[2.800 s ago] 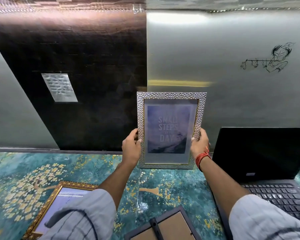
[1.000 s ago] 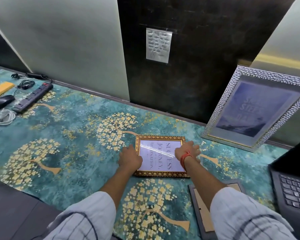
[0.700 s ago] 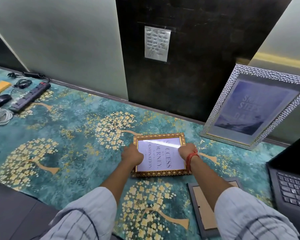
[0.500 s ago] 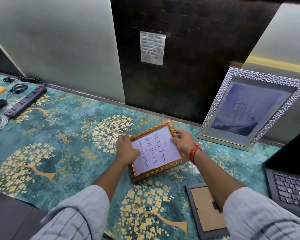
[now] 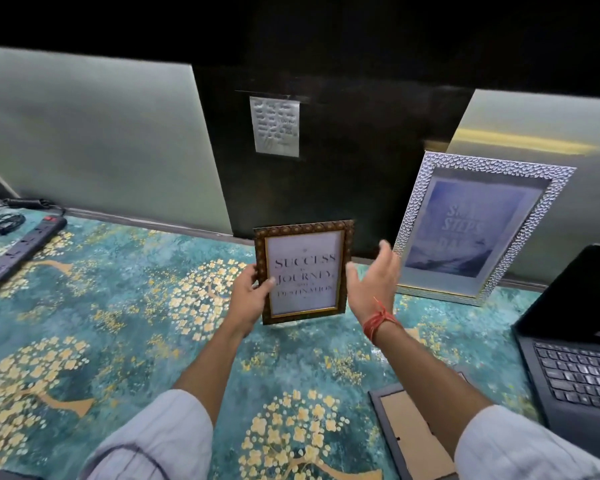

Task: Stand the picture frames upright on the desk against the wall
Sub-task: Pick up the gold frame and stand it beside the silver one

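A small gold-edged frame (image 5: 303,271) with a "Success" print is held upright above the teal flowered desk mat (image 5: 118,306), in front of the dark wall panel. My left hand (image 5: 252,294) grips its left edge. My right hand (image 5: 373,282) is open, fingers spread, just right of the frame and off it. A larger silver frame (image 5: 478,226) leans upright against the wall at the right. A grey frame (image 5: 413,431) lies face down near the front edge, partly hidden by my right arm.
A black laptop (image 5: 579,341) stands open at the right. A power strip (image 5: 25,247) and cables (image 5: 6,221) lie at the far left. A paper note (image 5: 276,126) is stuck on the dark wall panel.
The gold frame lay flat on the mat under both hands, then was tilted and lifted upright. My right hand has let go of it and opened.
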Demonstrator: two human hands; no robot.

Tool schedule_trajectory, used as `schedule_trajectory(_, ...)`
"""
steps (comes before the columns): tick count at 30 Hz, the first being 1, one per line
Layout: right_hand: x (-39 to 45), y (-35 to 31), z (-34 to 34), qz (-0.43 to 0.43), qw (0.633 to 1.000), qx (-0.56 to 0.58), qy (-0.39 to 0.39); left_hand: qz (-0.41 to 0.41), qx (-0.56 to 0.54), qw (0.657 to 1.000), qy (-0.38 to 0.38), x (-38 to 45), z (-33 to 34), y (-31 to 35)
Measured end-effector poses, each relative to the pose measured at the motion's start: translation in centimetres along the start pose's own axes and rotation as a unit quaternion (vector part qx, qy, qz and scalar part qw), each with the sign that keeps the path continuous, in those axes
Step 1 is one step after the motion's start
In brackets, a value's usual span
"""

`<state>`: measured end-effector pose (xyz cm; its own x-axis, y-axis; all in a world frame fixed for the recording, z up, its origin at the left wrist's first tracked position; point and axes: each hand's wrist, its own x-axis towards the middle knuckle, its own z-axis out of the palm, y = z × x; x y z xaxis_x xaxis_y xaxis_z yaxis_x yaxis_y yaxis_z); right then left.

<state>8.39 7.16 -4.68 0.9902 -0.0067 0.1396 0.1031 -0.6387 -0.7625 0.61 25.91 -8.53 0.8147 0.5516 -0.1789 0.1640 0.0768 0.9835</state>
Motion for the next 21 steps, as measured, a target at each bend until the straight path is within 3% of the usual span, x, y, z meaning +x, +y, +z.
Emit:
schedule_trajectory(2, -0.3, 1.2, 0.9, 0.065, 0.994, 0.022, -0.087, -0.006, -0.018, 1.000, -0.008, 0.9, 0.9, 0.2)
schedule_trajectory(4, -0.3, 1.8, 1.5, 0.086, 0.990, 0.026, -0.112, -0.016, -0.010, 0.999, -0.028, 1.7, 1.8, 0.4)
schedule_trajectory(9, 2.3, 2.3, 0.9, 0.122, 0.990, 0.005, -0.066, -0.006, 0.008, 0.998, -0.058, 3.4, 4.3, 1.6)
schedule_trajectory(16, 5.7, 2.2, 1.5, 0.140, 0.989, 0.009, -0.036, 0.035, 0.117, 0.993, -0.010, 7.5, 8.3, 3.2)
schedule_trajectory(21, 7.7, 2.8, 2.5, 0.175, 0.985, 0.015, -0.002, 0.028, 0.143, 0.987, -0.068, 10.8, 9.6, 1.5)
